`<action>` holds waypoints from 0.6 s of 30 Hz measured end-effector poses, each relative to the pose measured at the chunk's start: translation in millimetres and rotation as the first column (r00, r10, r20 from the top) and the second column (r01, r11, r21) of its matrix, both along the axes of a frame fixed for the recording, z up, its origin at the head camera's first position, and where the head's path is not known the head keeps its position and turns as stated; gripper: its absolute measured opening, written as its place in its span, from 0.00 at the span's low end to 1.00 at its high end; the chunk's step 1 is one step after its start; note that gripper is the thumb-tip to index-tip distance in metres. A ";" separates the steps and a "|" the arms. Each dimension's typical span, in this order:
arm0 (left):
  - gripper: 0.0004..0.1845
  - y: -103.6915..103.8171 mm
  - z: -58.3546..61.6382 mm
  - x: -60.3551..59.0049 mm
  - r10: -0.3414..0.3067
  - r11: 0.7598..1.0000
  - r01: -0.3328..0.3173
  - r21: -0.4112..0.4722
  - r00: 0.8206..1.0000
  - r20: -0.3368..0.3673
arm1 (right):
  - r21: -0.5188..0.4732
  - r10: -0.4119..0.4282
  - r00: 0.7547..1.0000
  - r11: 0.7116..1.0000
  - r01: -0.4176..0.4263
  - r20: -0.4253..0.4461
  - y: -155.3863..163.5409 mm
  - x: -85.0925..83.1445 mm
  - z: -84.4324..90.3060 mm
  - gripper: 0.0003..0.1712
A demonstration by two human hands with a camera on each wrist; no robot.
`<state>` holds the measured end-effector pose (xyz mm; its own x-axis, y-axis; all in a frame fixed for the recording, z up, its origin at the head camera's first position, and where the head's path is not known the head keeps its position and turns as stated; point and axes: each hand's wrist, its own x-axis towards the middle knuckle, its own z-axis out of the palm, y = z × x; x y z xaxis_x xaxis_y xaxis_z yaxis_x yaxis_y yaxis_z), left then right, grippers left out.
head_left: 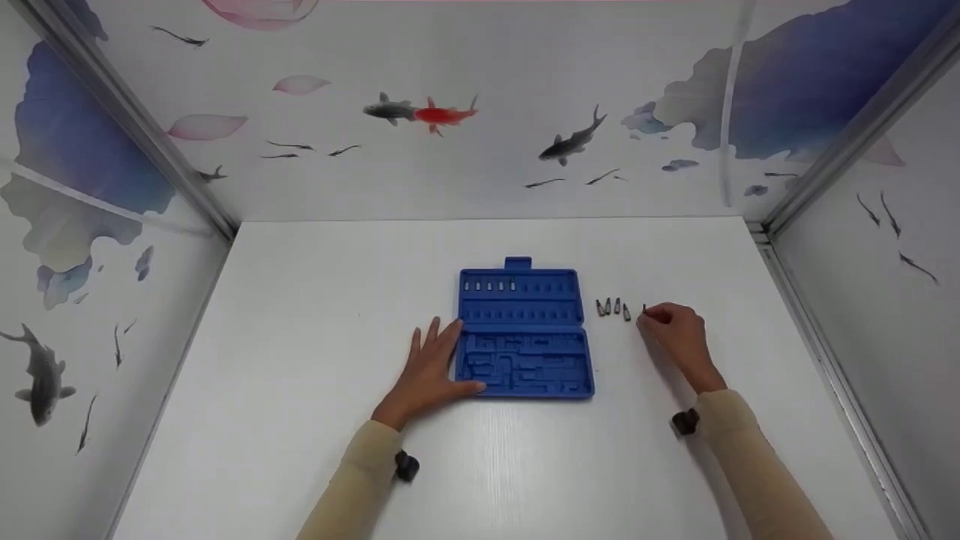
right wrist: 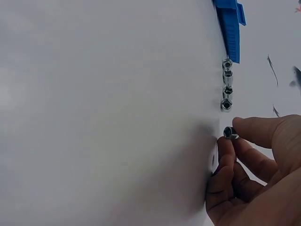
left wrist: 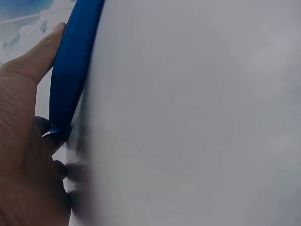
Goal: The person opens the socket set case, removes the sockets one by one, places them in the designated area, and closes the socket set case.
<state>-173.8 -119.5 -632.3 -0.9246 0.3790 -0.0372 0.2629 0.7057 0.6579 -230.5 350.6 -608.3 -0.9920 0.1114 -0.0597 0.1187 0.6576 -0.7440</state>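
Note:
An open blue bit case (head_left: pixel 523 334) lies flat on the white table (head_left: pixel 300 315), with a few small metal bits (head_left: pixel 489 286) seated in its top left slots. My left hand (head_left: pixel 431 371) rests flat against the case's left edge (left wrist: pixel 70 70), fingers straight, thumb along the front corner. Right of the case, several small metal sockets (head_left: pixel 613 307) stand in a row (right wrist: pixel 226 84). My right hand (head_left: pixel 675 334) is just right of that row and pinches one more socket (right wrist: pixel 230 133) between thumb and fingertips, close to the tabletop.
Walls with painted fish and petals close the table on the left, back and right. Metal frame posts (head_left: pixel 840 142) rise at the two rear corners. Bare white tabletop lies left of the case and along the front edge.

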 end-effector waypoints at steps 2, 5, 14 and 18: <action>0.69 -0.1 -0.3 -0.4 -0.001 1.000 0.001 -0.002 1.000 0.001 | -0.002 -0.015 1.000 1.000 0.015 0.003 -1.1 -0.8 0.3 0.16; 0.69 -0.8 -1.5 -1.4 -0.004 1.000 0.004 -0.001 1.000 -0.003 | 0.003 -0.031 1.000 1.000 0.031 -0.004 -3.8 -1.6 -0.2 0.16; 0.70 -1.7 -4.3 -0.9 -0.004 1.000 0.004 -0.003 1.000 -0.003 | 0.051 -0.074 0.997 0.996 0.073 0.006 -11.3 -3.6 -3.2 0.15; 0.70 -1.3 -4.4 -1.6 -0.003 1.000 0.003 0.010 1.000 -0.006 | 0.072 -0.084 0.996 0.994 0.084 -0.003 -12.5 -4.7 -4.2 0.15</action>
<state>-175.4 -120.8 -636.7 -0.9238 0.3818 -0.0281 0.2685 0.6986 0.6632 -235.2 338.1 -612.5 -0.9790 0.1980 -0.0482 0.1753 0.6972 -0.6951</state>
